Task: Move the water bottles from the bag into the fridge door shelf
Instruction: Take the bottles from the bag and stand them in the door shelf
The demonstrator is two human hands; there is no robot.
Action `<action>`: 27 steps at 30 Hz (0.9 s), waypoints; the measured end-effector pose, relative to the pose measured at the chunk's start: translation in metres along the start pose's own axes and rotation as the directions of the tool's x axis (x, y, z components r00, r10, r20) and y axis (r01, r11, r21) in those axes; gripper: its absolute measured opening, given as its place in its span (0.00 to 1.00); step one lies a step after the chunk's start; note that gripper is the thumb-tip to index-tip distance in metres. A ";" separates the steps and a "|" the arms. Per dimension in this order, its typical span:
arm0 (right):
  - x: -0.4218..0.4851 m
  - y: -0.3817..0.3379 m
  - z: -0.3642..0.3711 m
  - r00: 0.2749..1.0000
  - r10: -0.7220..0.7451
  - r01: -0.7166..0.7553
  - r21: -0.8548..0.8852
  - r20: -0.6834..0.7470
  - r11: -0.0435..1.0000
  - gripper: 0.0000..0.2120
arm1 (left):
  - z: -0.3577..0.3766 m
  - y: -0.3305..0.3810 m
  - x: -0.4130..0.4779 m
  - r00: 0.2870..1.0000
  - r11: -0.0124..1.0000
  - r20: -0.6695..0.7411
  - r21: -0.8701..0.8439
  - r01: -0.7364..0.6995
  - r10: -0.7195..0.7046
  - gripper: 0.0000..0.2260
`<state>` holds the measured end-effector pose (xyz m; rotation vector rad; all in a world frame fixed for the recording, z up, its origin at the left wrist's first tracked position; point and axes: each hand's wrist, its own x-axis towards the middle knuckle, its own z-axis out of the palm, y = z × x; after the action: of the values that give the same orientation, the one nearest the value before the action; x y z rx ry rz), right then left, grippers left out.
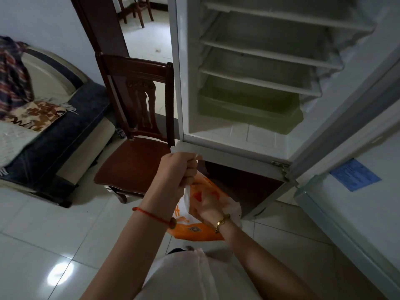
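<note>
From the head view, the person stood before an open fridge [259,135]. Its white wire shelves [266,55] were stacked above a green drawer [249,107].

The left hand [180,169], with a red string bracelet [151,215] on its wrist, was raised just below the fridge's bottom sill. Its fingers were curled tight around the gathered top edge of an orange and white plastic bag [190,231], holding it up.

The bag hung above the tiled floor [43,234], in front of the dark space under the open compartment.

The right hand [207,206], with a gold bracelet [223,221] on its wrist, was pushed into the bag's mouth and showed only dimly through the thin plastic. I could not tell whether its fingers were gripping anything.

The water bottles could not be made out, because the bag's plastic and the hand hid whatever lay inside.

The fridge door [357,213] stood swung out to the right and bore a blue sticker [355,175].

A dark wooden chair [134,131] stood just left of the fridge, and a sofa [65,131] with patterned cloths lay further left.
</note>
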<state>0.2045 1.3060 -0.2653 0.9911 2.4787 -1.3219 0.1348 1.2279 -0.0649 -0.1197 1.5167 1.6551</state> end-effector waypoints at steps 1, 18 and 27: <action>0.000 -0.002 -0.003 1.000 -0.020 0.020 0.013 -0.017 1.000 0.13 | -0.001 0.002 0.001 1.000 1.000 0.003 -0.001 -0.002 0.003 0.14; -0.084 0.004 -0.122 0.844 -0.034 0.057 0.026 -0.536 0.998 0.14 | 0.049 -0.009 0.005 0.985 0.997 0.174 0.081 -0.019 0.005 0.07; -0.145 0.010 -0.167 0.566 -0.039 0.037 -0.021 -0.823 0.999 0.11 | 0.090 -0.012 -0.002 0.939 0.988 0.339 0.157 0.003 -0.056 0.08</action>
<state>0.3484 1.3726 -0.1106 1.9325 3.1286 -0.9564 0.1859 1.3019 -0.0500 0.2199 1.3590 1.4398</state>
